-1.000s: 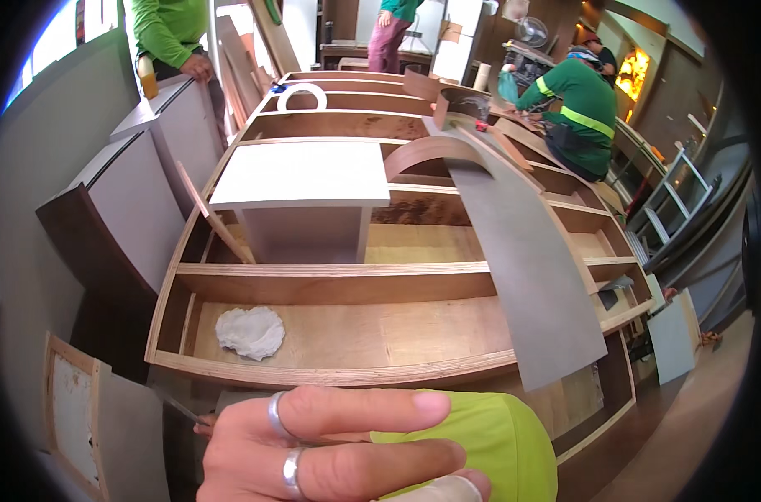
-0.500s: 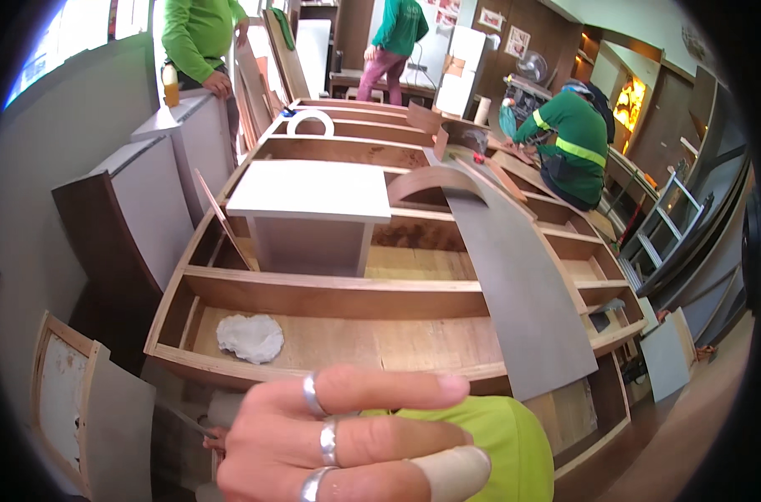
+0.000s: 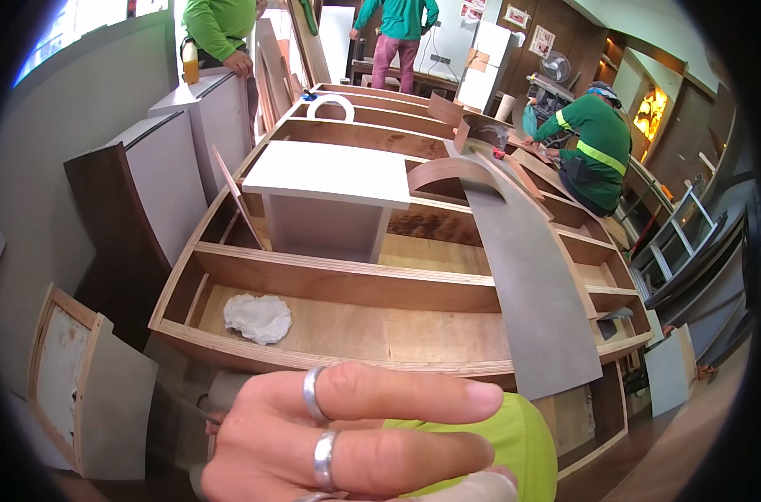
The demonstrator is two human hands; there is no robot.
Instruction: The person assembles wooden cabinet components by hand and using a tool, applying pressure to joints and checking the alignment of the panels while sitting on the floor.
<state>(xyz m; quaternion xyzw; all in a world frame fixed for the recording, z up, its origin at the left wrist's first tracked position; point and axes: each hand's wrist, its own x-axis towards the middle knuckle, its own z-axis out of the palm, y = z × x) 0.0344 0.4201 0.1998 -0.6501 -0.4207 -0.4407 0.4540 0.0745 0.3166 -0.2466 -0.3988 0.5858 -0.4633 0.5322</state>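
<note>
The left one of two side-by-side fisheye cameras sat on the person's head, looking forward and down. The hand [image 3: 355, 427] was closest to the lens, cut off by the lower edge. Past it, the wooden frame [image 3: 347, 284] was viewed from above its near end, narrowing away toward the fan [image 3: 554, 67] far back. The grey wall [image 3: 37, 184] curved along the left rim.

Rings [image 3: 322, 460] silver; fabric [image 3: 527, 443] lime green; strip [image 3: 539, 309] grey; panel [image 3: 330, 171] white; divider [image 3: 435, 224] mottled brown.
</note>
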